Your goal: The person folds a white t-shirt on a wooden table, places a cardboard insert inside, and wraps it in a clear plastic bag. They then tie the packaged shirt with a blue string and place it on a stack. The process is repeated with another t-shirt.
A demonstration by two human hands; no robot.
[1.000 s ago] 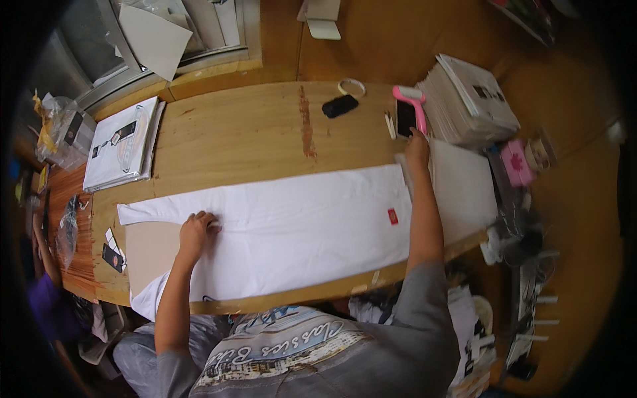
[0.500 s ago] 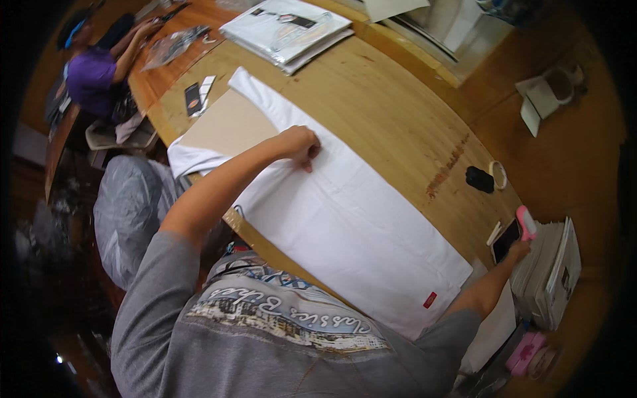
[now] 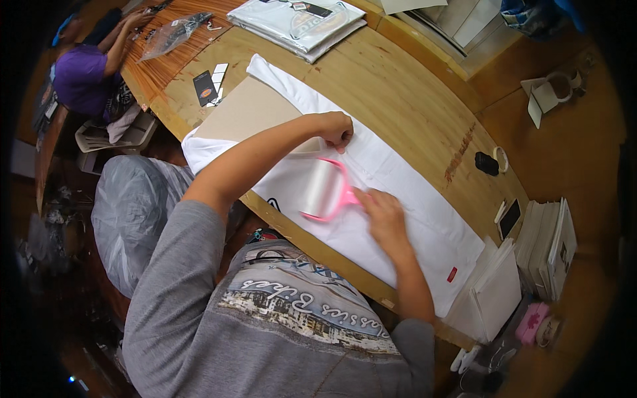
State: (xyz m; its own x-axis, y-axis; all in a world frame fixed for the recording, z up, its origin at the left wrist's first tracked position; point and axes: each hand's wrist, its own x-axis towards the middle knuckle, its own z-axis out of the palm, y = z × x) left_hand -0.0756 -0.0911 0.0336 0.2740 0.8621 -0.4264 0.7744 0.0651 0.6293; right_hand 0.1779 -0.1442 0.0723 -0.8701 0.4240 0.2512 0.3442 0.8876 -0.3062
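A white shirt point(image 3: 424, 232) lies spread lengthwise on the wooden table, with a small red label near its right end. A beige cardboard sheet point(image 3: 249, 109) shows at its left end, partly covered by the cloth. My left hand point(image 3: 337, 131) is closed on the shirt's cloth beside the board, the fingers pinched together. In my right hand point(image 3: 385, 215), slightly blurred, is the handle of a pink lint roller point(image 3: 323, 189) with a whitish roll. The roller is over the shirt just below my left hand; whether it touches the cloth I cannot tell.
Bagged white garments point(image 3: 298, 26) are stacked at the table's far edge. Black and white tags point(image 3: 207, 86) lie beyond the board. At right are a phone point(image 3: 509, 219), a black object point(image 3: 486, 163), a tape ring point(image 3: 501, 160) and upright boards point(image 3: 541, 245). A purple-shirted person point(image 3: 79, 76) works at far left.
My right hand has taken the pink lint roller from beside the phone and brought it left over the shirt. My left hand still grips the cloth; the whole view has shifted slightly.
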